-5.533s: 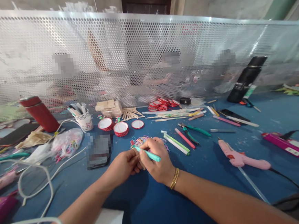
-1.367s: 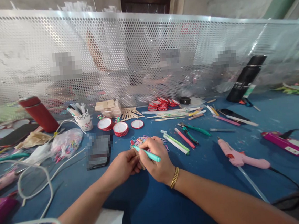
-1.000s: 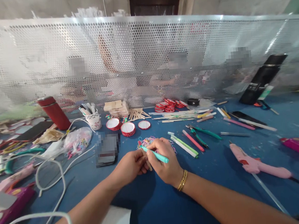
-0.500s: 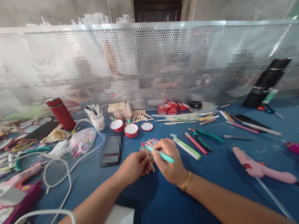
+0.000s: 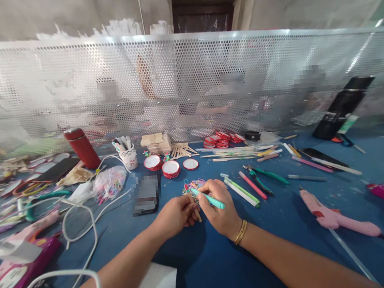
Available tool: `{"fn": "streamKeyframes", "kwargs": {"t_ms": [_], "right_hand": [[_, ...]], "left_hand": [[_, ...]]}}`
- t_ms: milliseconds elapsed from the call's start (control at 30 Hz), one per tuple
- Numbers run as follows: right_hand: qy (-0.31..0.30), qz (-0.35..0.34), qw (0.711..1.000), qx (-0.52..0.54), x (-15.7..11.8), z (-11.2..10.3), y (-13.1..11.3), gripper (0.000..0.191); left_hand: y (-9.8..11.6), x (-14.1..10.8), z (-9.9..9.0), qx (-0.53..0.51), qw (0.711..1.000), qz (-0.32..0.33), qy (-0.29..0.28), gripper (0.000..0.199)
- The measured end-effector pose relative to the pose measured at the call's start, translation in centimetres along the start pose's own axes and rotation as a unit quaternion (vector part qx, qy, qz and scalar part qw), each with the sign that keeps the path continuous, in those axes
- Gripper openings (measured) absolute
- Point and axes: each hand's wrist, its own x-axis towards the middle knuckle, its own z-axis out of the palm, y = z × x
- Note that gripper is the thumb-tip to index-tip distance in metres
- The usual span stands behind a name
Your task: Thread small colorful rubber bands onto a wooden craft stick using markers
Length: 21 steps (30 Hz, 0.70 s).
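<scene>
My left hand [image 5: 177,214] pinches a thin wooden stick [image 5: 198,213] whose upper end is coloured red. In my right hand [image 5: 219,208] is a turquoise marker [image 5: 214,201], its tip close to the stick's coloured end. The two hands are near each other over the blue table. Just beyond them lies a pile of small colourful bands [image 5: 200,183], partly hidden by my right hand. Green and red markers [image 5: 253,185] rest to the right of that hand.
A phone [image 5: 145,193] lies left of my hands. Behind are a paper cup of markers [image 5: 128,158], red-rimmed round tins [image 5: 170,168] and wooden sticks [image 5: 183,150]. Pliers [image 5: 269,175] and a pink glue gun [image 5: 337,219] lie right, white cables [image 5: 93,218] left. A perforated metal screen [image 5: 174,83] stands behind.
The whole view has shifted slightly, with things on the left now a little farther right. Both hands keep their hold on the stick and the marker, almost in the same pose.
</scene>
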Motion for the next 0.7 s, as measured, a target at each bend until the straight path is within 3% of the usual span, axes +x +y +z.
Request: {"fn": "streamKeyframes", "kwargs": {"t_ms": [200, 700], "right_hand": [[0.017, -0.015, 1.0, -0.003, 0.04, -0.13, 0.02, 0.007], [-0.02, -0.037, 0.999, 0.001, -0.02, 0.27, 0.26, 0.006]], "left_hand": [[-0.18, 0.24, -0.11, -0.001, 1.0, 0.008, -0.01, 0.038], [-0.26, 0.26, -0.22, -0.005, 1.0, 0.008, -0.01, 0.029]]}}
